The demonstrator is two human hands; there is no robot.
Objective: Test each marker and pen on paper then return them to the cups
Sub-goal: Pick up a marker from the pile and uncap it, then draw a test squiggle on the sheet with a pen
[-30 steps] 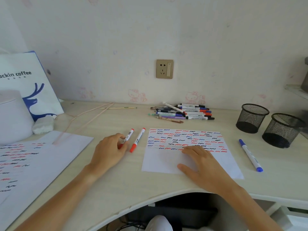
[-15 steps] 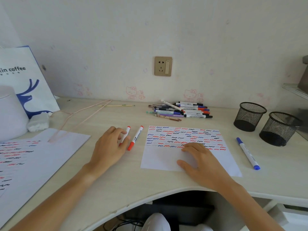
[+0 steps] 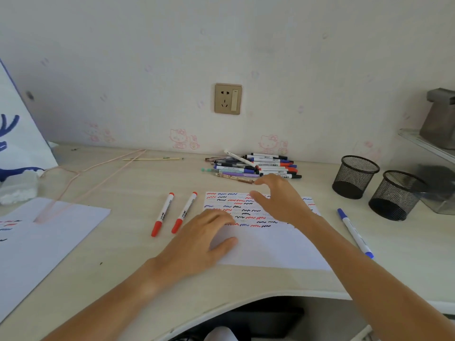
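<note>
**Hands over the test sheet, pens heaped by the wall**

The left hand [image 3: 199, 244] lay flat at the lower left corner of the paper [image 3: 268, 247] in the middle of the frame, fingers straight and spread, gripping nothing; the right hand [image 3: 283, 200] was raised over the sheet's upper part, fingers loosely extended toward the pile of pens [image 3: 253, 166] at the upper centre, thumb apart, holding nothing; its fingertips were near the pile's closest pen, though whether they touched it could not be told. The paper carried rows of red, blue and black squiggles across its upper half; its lower half was blank. Two red markers [image 3: 173, 214] lay side by side just left of the sheet, capped ends toward the bottom of the frame; a blue marker [image 3: 354, 232] lay alone to the right of the sheet, slanting toward the lower right. Two black mesh cups [image 3: 376, 185] stood upright close together at the right of the desk [image 3: 123, 262], well apart from the pile; nothing could be seen in either. A second scribbled sheet [image 3: 44, 239] lay at the left edge; a wall socket [image 3: 228, 98] sat above the pile.
</note>
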